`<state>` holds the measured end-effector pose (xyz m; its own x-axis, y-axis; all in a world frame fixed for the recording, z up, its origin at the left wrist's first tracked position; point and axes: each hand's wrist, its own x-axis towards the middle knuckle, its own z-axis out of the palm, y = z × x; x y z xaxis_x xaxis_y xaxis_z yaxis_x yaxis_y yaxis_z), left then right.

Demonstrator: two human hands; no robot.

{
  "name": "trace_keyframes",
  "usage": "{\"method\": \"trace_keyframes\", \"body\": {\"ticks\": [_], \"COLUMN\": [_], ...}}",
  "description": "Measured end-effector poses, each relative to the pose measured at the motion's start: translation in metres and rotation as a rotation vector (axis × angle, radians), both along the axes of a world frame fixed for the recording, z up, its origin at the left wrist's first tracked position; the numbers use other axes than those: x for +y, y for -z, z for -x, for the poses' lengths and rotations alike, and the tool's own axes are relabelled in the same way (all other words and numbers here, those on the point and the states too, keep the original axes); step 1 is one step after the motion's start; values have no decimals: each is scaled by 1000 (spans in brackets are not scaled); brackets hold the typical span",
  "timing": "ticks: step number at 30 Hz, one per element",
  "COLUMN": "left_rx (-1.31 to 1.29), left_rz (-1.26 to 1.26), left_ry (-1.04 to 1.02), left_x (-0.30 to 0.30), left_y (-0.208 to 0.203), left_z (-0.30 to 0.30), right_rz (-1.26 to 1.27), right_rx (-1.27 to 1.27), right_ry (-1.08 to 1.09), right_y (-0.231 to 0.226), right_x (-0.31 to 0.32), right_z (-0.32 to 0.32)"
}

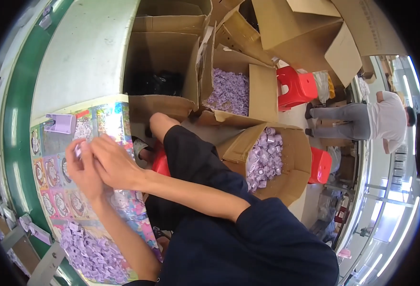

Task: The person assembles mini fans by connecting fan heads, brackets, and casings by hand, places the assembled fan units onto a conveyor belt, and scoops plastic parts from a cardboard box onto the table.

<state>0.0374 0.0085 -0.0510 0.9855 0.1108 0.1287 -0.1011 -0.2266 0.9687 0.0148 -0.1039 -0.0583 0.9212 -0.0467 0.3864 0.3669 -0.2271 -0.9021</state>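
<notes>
Over the picture-printed sheet point(50, 159) on the table, my two hands meet with fingers bent and close together. My left hand point(85, 178) pinches a small lilac plastic part point(78, 150), of which only a bit shows between the fingers. Against it presses my right hand point(117, 162), its fingertips at the same part; they are partly hidden. Just beyond the hands lie a few small lilac pieces point(83, 129) and a lilac box-shaped plastic piece point(63, 123). Closer to me, beside my left forearm, a heap of small lilac plastic parts point(93, 255) covers the sheet.
Right of the table stand a carton of small lilac pieces point(230, 90), a carton of larger lilac parts point(266, 159) and a carton with black plastic point(157, 83). Red stools point(298, 88) stand among them. Another person point(362, 119) is at the far right. A metal bracket point(48, 264) juts in lower left.
</notes>
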Motion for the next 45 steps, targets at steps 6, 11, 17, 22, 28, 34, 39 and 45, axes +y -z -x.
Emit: {"method": "trace_keyframes", "body": {"ticks": [6,11,17,22,28,34,39,45], "left_rx": [-56,122,-247,-301,-293,-348,-326,-372], "left_rz": [-628,-1299,-1142,-1078,-1074,-1212,-1051,-1089], "left_ry": [-373,-690,-562,-98,-23,-129,-110,-136], "left_x": [79,134,78,-28,-27,-17,-37,-40], "left_y": [-32,-60,-48,6,11,-13,12,-5], "left_z": [49,86,82,54,56,68,52,61], "right_rz": [193,248,235,-79,69,-313,-11,88], "right_rx": [-145,322,1074,1394,1286,1533,1149,1294], "right_ry": [99,785,1276,1129,1044,723,755,726], "right_y": [7,74,221,342,375,357,469,391], "right_x": [-97,-243,-394,-427,-395,-387,-487,-419], "right_z": [79,178,320,425,405,347,465,403]}}
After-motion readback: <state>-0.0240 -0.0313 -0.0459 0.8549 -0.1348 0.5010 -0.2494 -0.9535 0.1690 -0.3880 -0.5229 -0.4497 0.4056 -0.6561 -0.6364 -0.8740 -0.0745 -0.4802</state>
